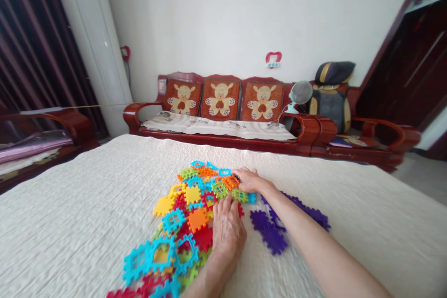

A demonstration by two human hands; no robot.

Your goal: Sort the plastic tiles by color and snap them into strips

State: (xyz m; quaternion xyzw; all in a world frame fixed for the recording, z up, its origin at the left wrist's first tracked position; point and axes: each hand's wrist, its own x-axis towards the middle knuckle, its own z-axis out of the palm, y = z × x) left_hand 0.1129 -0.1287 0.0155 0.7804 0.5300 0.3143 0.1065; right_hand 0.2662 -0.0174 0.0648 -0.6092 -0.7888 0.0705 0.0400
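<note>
A pile of colourful plastic interlocking tiles with toothed edges lies on the pale bed cover. My left hand rests on the pile's right side, fingers stretched forward and lightly bent beside a green window tile and a red tile. Further back, my right hand bends its fingers down at an orange tile; a small dark sliver shows under the fingertips, and what they grip is hidden. A green tile lies just below that hand. Purple tiles form a separate group, partly behind my right forearm.
Blue window tiles and yellow tiles spread along the pile's left side. Beyond the quilted cover stands a red wooden sofa with bear cushions. A small fan and a chair with a massage cushion are at right.
</note>
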